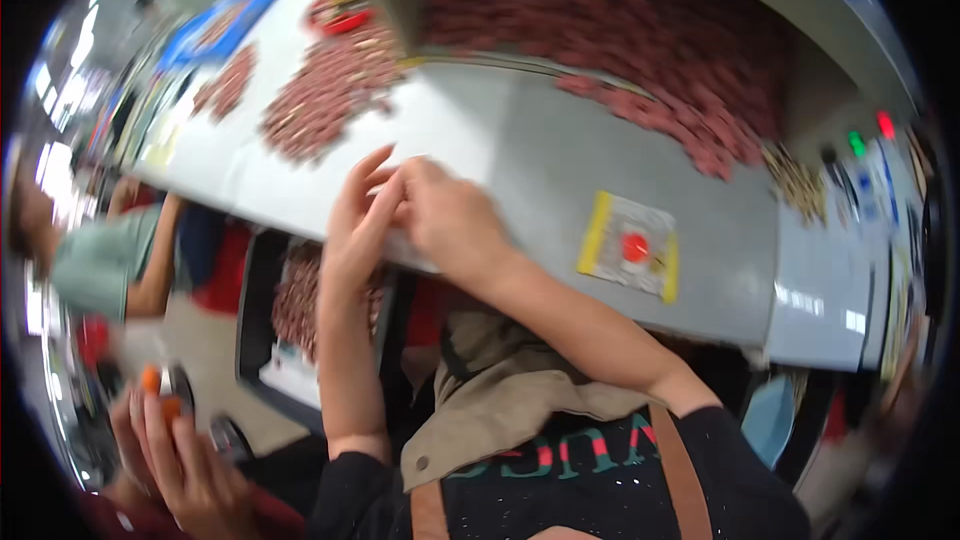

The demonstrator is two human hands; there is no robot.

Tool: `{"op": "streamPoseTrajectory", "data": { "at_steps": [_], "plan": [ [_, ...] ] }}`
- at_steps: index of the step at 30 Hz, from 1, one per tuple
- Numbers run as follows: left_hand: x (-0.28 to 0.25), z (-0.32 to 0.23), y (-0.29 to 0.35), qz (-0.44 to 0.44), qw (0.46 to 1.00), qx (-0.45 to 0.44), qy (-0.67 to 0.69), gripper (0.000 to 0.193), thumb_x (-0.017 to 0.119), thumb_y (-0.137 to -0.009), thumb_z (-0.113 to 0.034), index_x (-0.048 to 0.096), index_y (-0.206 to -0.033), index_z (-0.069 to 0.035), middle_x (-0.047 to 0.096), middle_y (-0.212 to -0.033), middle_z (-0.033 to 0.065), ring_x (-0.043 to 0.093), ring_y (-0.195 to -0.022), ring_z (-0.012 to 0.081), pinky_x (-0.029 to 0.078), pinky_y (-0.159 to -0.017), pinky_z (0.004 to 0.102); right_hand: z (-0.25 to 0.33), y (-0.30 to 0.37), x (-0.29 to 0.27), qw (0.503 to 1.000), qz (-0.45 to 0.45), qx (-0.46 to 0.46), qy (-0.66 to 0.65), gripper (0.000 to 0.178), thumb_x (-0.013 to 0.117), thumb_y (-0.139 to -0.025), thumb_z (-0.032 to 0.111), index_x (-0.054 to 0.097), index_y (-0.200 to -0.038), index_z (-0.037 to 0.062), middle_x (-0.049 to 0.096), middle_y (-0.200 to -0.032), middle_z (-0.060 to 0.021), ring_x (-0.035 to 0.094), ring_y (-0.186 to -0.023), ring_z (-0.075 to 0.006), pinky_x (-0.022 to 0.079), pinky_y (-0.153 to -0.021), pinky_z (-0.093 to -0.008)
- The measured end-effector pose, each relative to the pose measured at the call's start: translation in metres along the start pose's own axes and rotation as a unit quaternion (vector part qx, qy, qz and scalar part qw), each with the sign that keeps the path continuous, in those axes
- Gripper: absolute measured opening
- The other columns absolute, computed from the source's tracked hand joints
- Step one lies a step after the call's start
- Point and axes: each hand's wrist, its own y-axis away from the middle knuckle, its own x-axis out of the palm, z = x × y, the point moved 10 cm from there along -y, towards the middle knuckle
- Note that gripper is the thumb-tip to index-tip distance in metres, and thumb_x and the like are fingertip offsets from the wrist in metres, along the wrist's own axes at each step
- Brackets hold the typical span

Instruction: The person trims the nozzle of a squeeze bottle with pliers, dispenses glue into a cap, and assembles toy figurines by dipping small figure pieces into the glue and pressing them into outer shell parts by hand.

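Note:
My left hand [352, 218] and my right hand [452, 218] meet above the near edge of the white table [540, 150]. The right fingers are curled in a pinch against the left thumb and fingertips. On the left hand the upper fingers are bent and a little apart. Whatever lies between the fingertips is hidden. Beyond the left hand spreads a pile of small pinkish-red pieces [335, 90]. A flat packet with yellow edges and a red round spot [628, 245] lies right of my right hand.
A large heap of red pieces [600, 10] fills a walled bay at the back. Below the table stands a black crate [258, 315] of similar pieces. A blue tray [215, 25] and red round container [340, 16] sit far left. Another person's hands [175, 450] hold something orange.

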Motion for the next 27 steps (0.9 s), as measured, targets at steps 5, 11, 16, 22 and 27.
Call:
{"op": "streamPoseTrajectory", "data": {
  "at_steps": [5,11,16,22,27],
  "plan": [
    [0.041,-0.004,-0.035,0.014,0.955,0.137,-0.262,0.027,0.059,-0.086,-0.004,0.059,-0.112,0.0,0.064,-0.092,0.0064,0.058,-0.08,0.0129,0.047,-0.071,0.0264,-0.025,0.007,-0.033,0.994,-0.061,0.04,0.078,0.036,0.057,-0.08,0.014,0.044,-0.112,0.0028,0.059,-0.098,-0.0164,0.06,-0.086,-0.0362,0.045,-0.073,-0.0438],
    [0.027,-0.026,-0.076,-0.056,0.812,0.308,-0.493,0.03,0.062,-0.082,-0.006,0.06,-0.112,-0.004,0.06,-0.112,0.0135,0.056,-0.102,0.0296,0.044,-0.088,0.0397,0.043,0.042,-0.079,0.991,0.067,-0.04,-0.113,0.023,0.058,-0.085,0.019,0.051,-0.103,0.0059,0.061,-0.086,-0.0175,0.059,-0.079,-0.0398,0.048,-0.069,-0.0463],
    [0.076,-0.065,-0.038,-0.097,0.786,0.358,-0.495,0.027,0.059,-0.088,-0.01,0.06,-0.114,-0.005,0.061,-0.111,0.01,0.053,-0.106,0.0271,0.039,-0.094,0.0386,-0.007,0.105,-0.225,0.996,0.024,0.073,-0.04,0.022,0.051,-0.088,0.012,0.059,-0.108,0.0056,0.062,-0.099,-0.0118,0.057,-0.101,-0.0301,0.044,-0.087,-0.0373],
    [0.098,-0.056,0.002,-0.06,0.921,0.269,-0.276,0.021,0.057,-0.091,-0.005,0.062,-0.11,0.001,0.064,-0.106,0.0092,0.058,-0.097,0.0149,0.045,-0.088,0.0288,-0.119,0.168,-0.41,0.87,-0.19,0.184,0.415,0.021,0.056,-0.088,0.012,0.06,-0.107,0.0036,0.061,-0.101,-0.0133,0.06,-0.092,-0.0311,0.047,-0.078,-0.0361],
    [0.088,-0.054,0.026,-0.079,0.948,0.227,-0.208,0.021,0.057,-0.09,-0.003,0.06,-0.11,0.003,0.063,-0.104,0.008,0.058,-0.093,0.0132,0.046,-0.087,0.0272,-0.14,0.169,-0.405,0.854,-0.144,0.174,0.469,0.022,0.058,-0.088,0.015,0.06,-0.106,0.0033,0.061,-0.098,-0.0134,0.059,-0.081,-0.0293,0.047,-0.072,-0.0371]
  ]
}}
